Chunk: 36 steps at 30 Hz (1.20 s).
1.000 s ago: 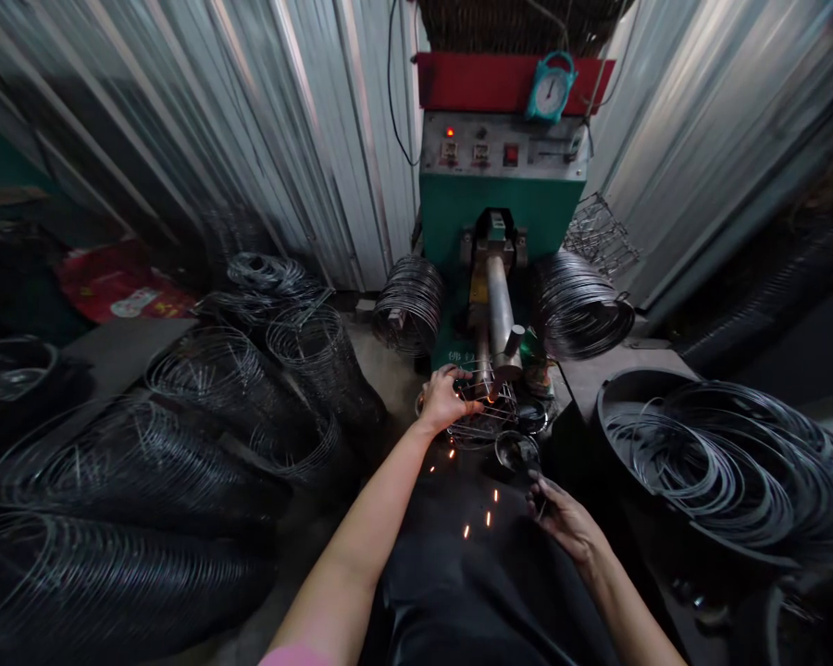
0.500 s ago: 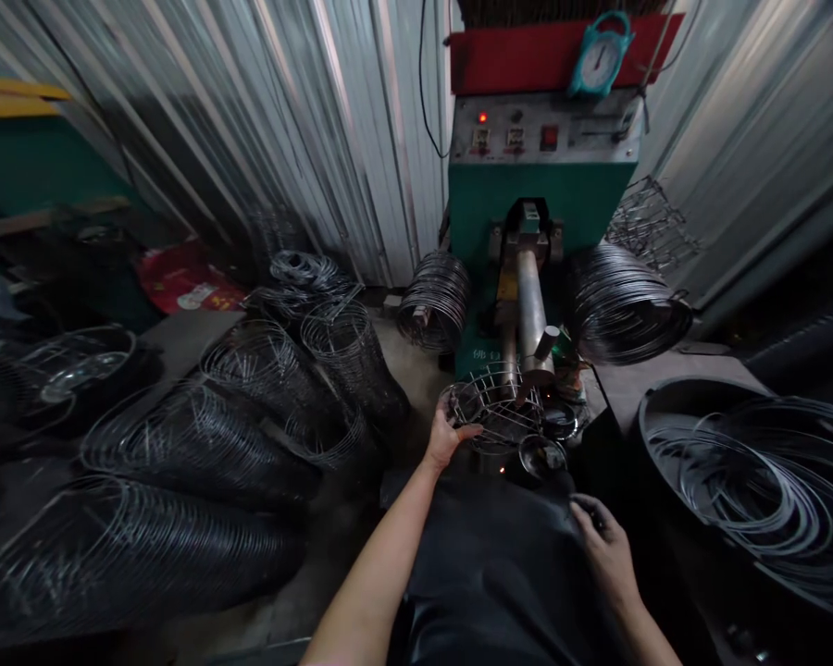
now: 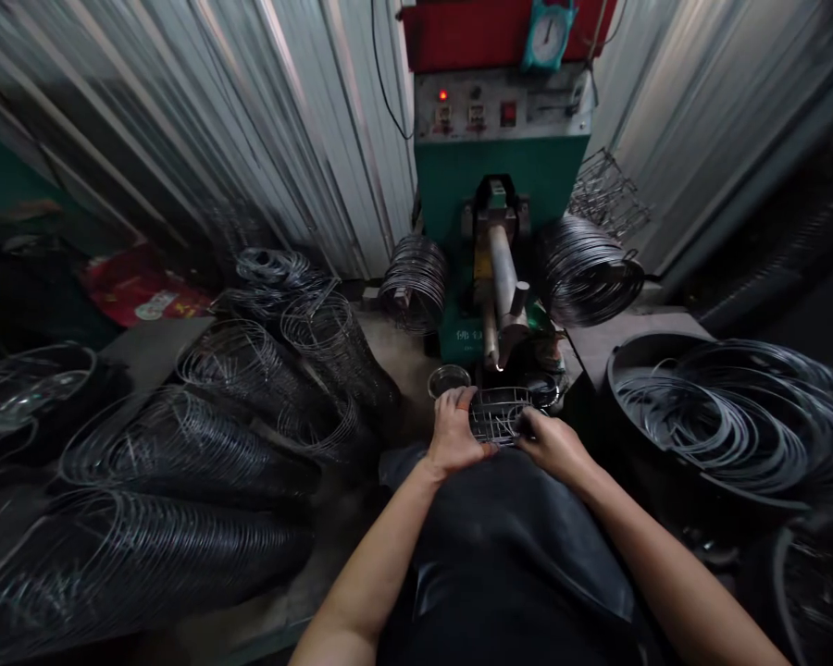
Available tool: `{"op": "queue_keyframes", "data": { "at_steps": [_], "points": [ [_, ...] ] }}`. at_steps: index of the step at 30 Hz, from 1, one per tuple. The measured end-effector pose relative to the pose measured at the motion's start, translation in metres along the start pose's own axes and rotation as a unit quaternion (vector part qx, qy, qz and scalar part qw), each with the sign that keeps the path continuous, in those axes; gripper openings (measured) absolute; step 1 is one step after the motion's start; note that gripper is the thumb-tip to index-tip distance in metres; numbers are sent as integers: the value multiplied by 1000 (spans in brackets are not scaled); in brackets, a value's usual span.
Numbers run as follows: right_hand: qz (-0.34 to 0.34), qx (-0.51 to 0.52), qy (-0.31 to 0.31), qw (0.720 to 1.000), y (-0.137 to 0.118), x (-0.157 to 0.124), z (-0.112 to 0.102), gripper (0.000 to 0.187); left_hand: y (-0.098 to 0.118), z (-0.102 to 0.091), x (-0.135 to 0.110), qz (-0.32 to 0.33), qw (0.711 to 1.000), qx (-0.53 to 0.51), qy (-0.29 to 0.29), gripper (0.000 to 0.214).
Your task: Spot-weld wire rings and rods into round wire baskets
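Note:
A small wire basket (image 3: 494,413) is held between my two hands, just above my apron-covered lap. My left hand (image 3: 456,433) grips its left side, thumb at the near edge and fingers over the far one. On the right side, my right hand (image 3: 550,442) is closed on the basket's edge; its fingertips are partly hidden. Beyond the basket, the spot welder's metal arms (image 3: 505,277) reach toward me from the green machine (image 3: 444,203). A round dish (image 3: 448,379) stands just past my left hand.
Stacks of wire rings (image 3: 180,555) fill the left side. A black tub (image 3: 615,370) with loose wire rings stands at right. Wire ring bundles (image 3: 416,277) flank the machine, whose panel shows a lit red light (image 3: 443,94). A teal dial scale (image 3: 548,37) hangs above.
My right hand has come up from the apron and taken hold of the basket. The basket has moved away from the welder arms, toward me. The view has shifted right and down.

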State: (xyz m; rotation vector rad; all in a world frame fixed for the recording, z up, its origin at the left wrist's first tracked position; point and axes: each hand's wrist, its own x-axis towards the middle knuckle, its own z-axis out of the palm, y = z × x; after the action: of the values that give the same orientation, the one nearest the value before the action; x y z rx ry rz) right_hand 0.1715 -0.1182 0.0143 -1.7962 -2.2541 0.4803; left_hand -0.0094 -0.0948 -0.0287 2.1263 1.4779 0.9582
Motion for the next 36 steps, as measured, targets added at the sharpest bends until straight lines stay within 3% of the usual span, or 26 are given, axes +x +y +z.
{"op": "queue_keyframes", "data": {
  "at_steps": [5,9,12,16,24,31,36],
  "points": [
    [-38,57,100,993,2,4,27,16,9,-6,5,20,999,40,4,86],
    [-137,154,59,977,16,4,32,25,5,-8,9,-14,999,30,-25,88],
    [-173,152,20,973,23,7,25,30,4,-9,15,-27,999,11,-44,89],
    [-178,141,13,974,24,14,21,27,5,-8,24,-28,998,-4,-58,90],
    [-199,128,59,970,24,31,19,27,-3,-9,46,-17,997,-8,-71,87],
    [-192,121,77,971,26,50,10,24,-6,-5,69,-49,995,-1,-85,84],
    [-166,128,97,973,27,52,15,25,-6,1,70,-60,997,9,-56,84]
  ]
}}
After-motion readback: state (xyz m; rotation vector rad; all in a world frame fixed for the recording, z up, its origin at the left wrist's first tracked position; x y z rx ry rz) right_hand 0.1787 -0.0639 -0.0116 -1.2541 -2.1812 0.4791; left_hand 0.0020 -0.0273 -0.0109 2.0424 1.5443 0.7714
